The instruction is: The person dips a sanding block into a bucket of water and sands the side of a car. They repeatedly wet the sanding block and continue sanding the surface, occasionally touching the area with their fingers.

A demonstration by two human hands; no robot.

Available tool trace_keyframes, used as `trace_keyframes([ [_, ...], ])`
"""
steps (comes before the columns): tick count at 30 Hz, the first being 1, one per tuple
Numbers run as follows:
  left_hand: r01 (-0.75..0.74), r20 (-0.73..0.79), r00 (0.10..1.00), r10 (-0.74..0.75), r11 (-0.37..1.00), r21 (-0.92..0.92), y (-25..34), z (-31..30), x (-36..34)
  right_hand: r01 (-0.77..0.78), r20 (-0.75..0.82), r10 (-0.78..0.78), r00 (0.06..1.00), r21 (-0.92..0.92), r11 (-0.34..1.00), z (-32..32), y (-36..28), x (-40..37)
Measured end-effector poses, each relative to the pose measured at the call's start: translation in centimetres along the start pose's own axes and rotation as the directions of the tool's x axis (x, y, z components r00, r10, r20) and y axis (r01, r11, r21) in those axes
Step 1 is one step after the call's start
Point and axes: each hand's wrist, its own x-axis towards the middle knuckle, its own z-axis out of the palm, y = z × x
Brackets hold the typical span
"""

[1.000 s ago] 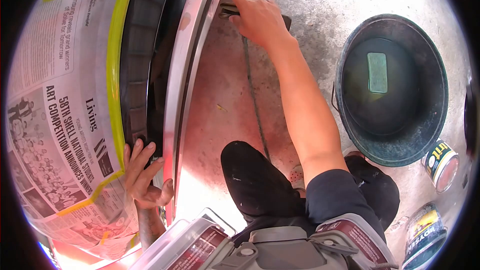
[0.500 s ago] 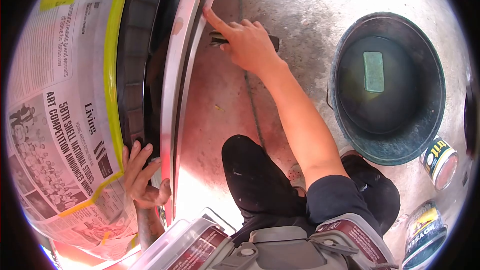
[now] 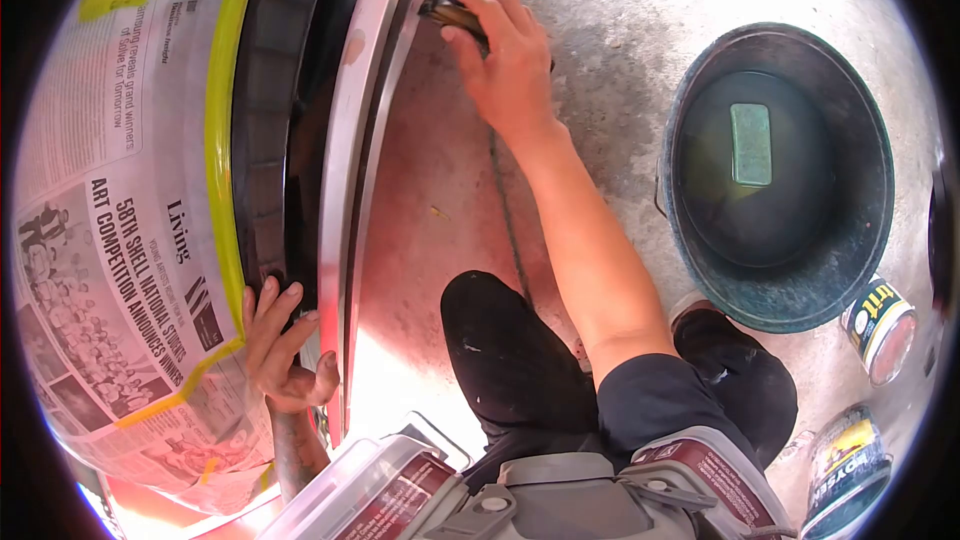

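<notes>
My right hand [image 3: 510,65] is closed around a dark sanding block [image 3: 455,12], its front end against or very close to the outer edge of a grey-and-red car panel [image 3: 358,110]. Part of the block is hidden under my fingers and palm. At the lower left, my left hand [image 3: 285,350] rests with its fingers spread, holding nothing. Its fingertips lie by the black trim [image 3: 312,190] and the yellow masking tape [image 3: 222,140]. Newspaper sheets [image 3: 140,180] cover the bodywork left of that tape.
A dark bucket [image 3: 850,270] of murky water stands on the concrete floor [image 3: 600,0] to the right, a green block [image 3: 751,145] in it. Two labelled cans, one upper [image 3: 880,330] and one lower [image 3: 850,475], sit near it. My knees are below the panel.
My right hand has gone from touching the panel edge with an outstretched index finger to gripping the sanding block, now brought up by that edge. My left hand stays in place.
</notes>
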Motion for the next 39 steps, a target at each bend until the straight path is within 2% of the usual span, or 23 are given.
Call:
trace_keyframes([
  [3,-0.003,-0.002,1.0,0.003,1.0,-0.002,-0.2,0.0,-0.2,-0.02,0.029,0.021,0.999,-0.05,0.999,1.1,-0.9,-1.1],
  [6,-0.012,-0.011,1.0,0.012,1.0,0.001,-0.3,0.1,-0.2,0.026,-0.008,-0.027,1.0,-0.077,0.997,1.2,-0.6,-0.5],
  [12,-0.011,-0.015,1.0,0.011,1.0,0.006,-0.3,0.2,-0.3,0.002,-0.026,-0.004,1.0,-0.076,0.997,1.7,-1.1,-1.6],
  [15,-0.014,-0.007,1.0,0.014,1.0,0.012,-0.4,0.1,-0.4,0.05,-0.03,-0.054,0.998,-0.106,0.993,1.3,-1.3,-1.4],
  [18,-0.015,-0.002,1.0,0.015,1.0,0.011,-0.4,0.1,-0.5,0.011,-0.065,-0.018,0.998,-0.103,0.995,2.0,0.1,1.0],
  [24,-0.007,0.02,1.0,0.006,1.0,0.021,-0.1,-0.1,-0.1,-0.005,-0.048,0.0,0.999,-0.101,0.995,1.7,-1.7,-1.5],
  [30,-0.018,0.005,1.0,0.018,1.0,0.016,-0.2,0.0,-0.2,-0.039,-0.137,0.027,0.99,-0.091,0.995,2.8,-0.5,-0.1],
  [33,-0.021,0.014,1.0,0.02,1.0,0.021,-0.2,-0.1,-0.1,-0.132,-0.095,0.129,0.987,-0.028,0.991,2.7,-2.6,-2.3],
  [36,-0.008,0.014,1.0,0.007,1.0,0.029,-0.3,0.0,-0.3,-0.083,-0.124,0.075,0.989,-0.063,0.995,2.8,-1.0,-0.2],
  [39,0.002,0.01,1.0,-0.002,1.0,0.019,-0.1,-0.1,-0.4,-0.123,-0.139,0.113,0.984,-0.065,0.99,3.1,-0.6,1.0],
])
